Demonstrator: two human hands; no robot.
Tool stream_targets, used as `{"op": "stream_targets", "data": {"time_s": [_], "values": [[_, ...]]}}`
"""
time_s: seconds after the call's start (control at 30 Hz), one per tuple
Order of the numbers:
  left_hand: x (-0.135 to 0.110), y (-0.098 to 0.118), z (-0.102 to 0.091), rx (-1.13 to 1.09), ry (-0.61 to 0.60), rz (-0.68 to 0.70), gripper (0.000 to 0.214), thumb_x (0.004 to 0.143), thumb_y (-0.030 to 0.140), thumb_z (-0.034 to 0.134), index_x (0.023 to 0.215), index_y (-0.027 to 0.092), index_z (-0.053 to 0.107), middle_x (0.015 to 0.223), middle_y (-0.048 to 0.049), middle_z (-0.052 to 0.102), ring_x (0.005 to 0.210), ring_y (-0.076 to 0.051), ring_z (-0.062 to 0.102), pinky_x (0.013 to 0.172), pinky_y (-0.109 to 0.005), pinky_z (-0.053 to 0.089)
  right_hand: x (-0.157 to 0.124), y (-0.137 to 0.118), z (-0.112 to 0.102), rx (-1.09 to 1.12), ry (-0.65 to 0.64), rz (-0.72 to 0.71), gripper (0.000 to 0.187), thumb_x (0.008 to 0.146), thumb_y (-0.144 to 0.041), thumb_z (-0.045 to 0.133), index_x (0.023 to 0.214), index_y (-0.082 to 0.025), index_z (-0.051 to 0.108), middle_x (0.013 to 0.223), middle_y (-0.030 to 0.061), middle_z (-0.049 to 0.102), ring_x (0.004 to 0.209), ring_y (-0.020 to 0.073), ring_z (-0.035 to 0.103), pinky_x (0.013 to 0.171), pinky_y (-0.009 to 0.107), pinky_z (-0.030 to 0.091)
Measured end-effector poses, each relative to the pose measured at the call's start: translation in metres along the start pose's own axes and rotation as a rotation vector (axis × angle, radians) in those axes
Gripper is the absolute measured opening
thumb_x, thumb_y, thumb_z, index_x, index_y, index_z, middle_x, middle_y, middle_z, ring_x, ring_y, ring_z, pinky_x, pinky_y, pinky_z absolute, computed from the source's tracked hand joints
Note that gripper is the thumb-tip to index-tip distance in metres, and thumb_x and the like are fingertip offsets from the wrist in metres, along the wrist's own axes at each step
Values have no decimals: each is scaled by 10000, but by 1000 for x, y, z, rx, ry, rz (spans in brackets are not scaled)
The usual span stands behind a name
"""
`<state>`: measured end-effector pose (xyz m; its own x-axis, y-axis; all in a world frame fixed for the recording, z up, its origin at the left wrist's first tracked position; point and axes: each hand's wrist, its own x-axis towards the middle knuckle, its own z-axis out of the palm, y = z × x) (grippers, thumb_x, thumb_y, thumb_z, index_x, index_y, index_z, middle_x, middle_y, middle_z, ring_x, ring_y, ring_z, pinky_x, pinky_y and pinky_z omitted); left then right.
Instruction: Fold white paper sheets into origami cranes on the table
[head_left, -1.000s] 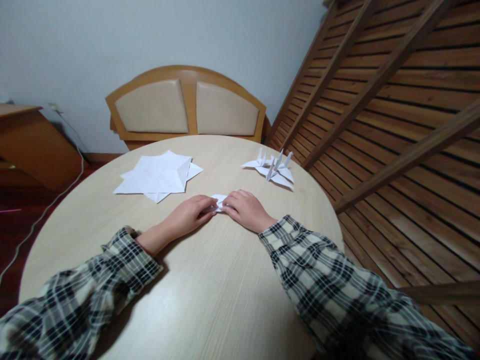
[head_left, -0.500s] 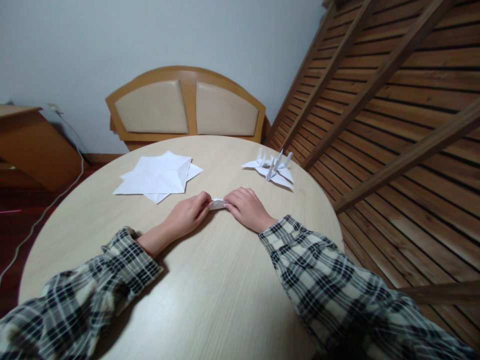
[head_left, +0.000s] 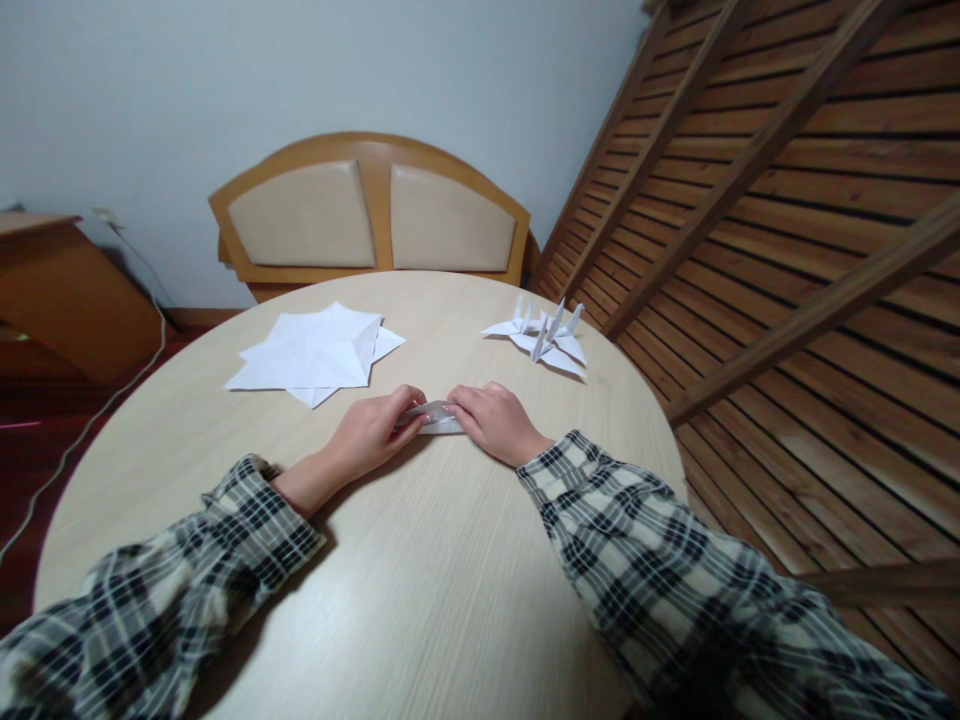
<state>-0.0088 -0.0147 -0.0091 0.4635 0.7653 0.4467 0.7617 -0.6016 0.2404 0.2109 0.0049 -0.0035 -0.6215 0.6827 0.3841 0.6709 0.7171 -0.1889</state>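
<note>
A small folded piece of white paper (head_left: 442,424) spans the gap between my hands, just above or on the round table (head_left: 450,570). My left hand (head_left: 375,428) pinches its left end between thumb and fingers. At the right end, my right hand (head_left: 495,420) grips it the same way. The paper's upper layer is raised and shaded, with a brighter flat strip along the near side. My fingers hide both of its ends.
Several white sheets (head_left: 315,350) lie in a fanned stack at the table's far left. Folded paper cranes (head_left: 551,350) stand at the far right. Behind the table is a padded wooden headboard (head_left: 382,200); a slatted wooden panel (head_left: 787,300) slants along the right.
The folded paper has opened somewhat, so more of its near side shows between my hands. My fingers have shifted slightly; the sheets and cranes stay put.
</note>
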Motion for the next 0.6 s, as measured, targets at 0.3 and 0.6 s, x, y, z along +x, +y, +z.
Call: {"op": "stream_targets", "data": {"time_s": [0.3,0.6], "values": [[1,5,-4,-30,-60,-13,235,975,347,435,1066,168,556,732,-49,692,566,-164,609,528,-256,390,-2,-2,0,-44,14,36,335,1030,-387,345,947,-193,605,864,28,705,749,145,604,677,286,327],[5,2,-6,-28,-40,-193,251,951,389,478,978,196,637,636,-16,651,527,-144,555,514,-254,338,0,2,-1,-97,-1,201,388,1016,-450,367,863,-212,634,787,17,690,671,139,575,588,297,251]]}}
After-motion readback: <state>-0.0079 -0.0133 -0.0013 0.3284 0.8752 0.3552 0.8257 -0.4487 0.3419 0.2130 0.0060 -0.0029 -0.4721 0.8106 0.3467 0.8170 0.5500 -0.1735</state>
